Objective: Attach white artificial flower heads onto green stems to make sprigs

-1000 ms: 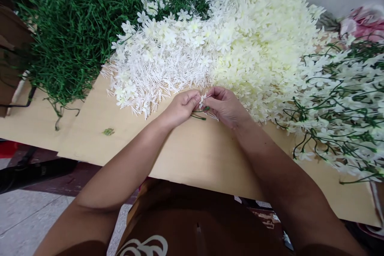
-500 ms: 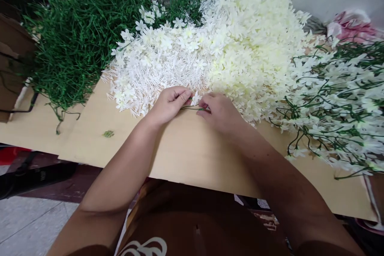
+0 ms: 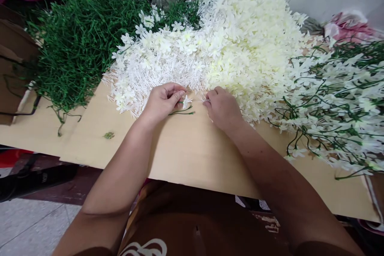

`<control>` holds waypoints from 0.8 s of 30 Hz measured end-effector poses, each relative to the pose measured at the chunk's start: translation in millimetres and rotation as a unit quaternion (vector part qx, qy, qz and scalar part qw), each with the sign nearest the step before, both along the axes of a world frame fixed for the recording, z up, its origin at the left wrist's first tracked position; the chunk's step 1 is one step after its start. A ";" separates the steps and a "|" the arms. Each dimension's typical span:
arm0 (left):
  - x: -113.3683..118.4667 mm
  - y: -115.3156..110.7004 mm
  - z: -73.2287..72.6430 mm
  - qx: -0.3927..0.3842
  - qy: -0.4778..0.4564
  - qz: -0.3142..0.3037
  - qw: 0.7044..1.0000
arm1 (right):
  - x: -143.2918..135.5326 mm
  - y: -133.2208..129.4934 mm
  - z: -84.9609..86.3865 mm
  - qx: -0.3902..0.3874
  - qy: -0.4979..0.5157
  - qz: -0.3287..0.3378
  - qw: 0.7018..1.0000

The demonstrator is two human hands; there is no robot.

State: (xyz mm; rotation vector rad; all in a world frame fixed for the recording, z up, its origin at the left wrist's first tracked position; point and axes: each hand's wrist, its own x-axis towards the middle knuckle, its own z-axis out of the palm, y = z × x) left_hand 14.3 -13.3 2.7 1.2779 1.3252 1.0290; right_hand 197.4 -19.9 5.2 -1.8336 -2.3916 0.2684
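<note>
My left hand [image 3: 163, 101] pinches a thin green plastic stem [image 3: 182, 112] that carries one small white flower [image 3: 186, 101] at its tip. My right hand [image 3: 222, 108] rests a little to the right, its fingertips touching the edge of the cream flower-petal heap [image 3: 255, 44] and seeming to pick at a petal piece; what it holds, if anything, is too small to tell. A heap of white spiky flower centres [image 3: 156, 64] lies just beyond my left hand. Both hands rest on the tan cardboard work surface [image 3: 195, 152].
A big tangle of green stems [image 3: 78, 36] fills the back left. Finished stems with white flowers [image 3: 342, 104] are piled at the right. A small green scrap [image 3: 108, 135] lies on the board. A brown box [image 3: 12, 60] stands at far left, pink fabric [image 3: 349, 26] at back right.
My hands have drawn apart. The left keeps the stem with its flower, the right has moved right to the edge of the cream petal heap.
</note>
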 end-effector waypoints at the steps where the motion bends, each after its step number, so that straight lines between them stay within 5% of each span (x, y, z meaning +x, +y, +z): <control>1: -1.2 0.7 -0.2 0.002 0.002 0.011 1.000 | 0.6 0.8 -0.3 0.002 -0.001 0.005 1.000; 7: -7.7 3.5 -1.0 0.037 0.041 0.072 0.996 | 8.6 5.4 2.6 0.006 0.079 -0.011 0.997; 13: -6.4 -10.1 -1.1 -0.056 0.007 -0.019 0.998 | 21.8 9.2 12.5 0.053 0.194 -0.067 0.977; 18: -12.5 -8.9 -2.3 0.048 0.130 0.008 0.990 | 32.3 15.2 18.0 0.059 0.262 -0.068 0.961; 24: 2.9 18.3 21.5 0.164 0.324 -0.021 0.931 | 44.4 20.8 18.9 0.001 0.339 -0.024 0.940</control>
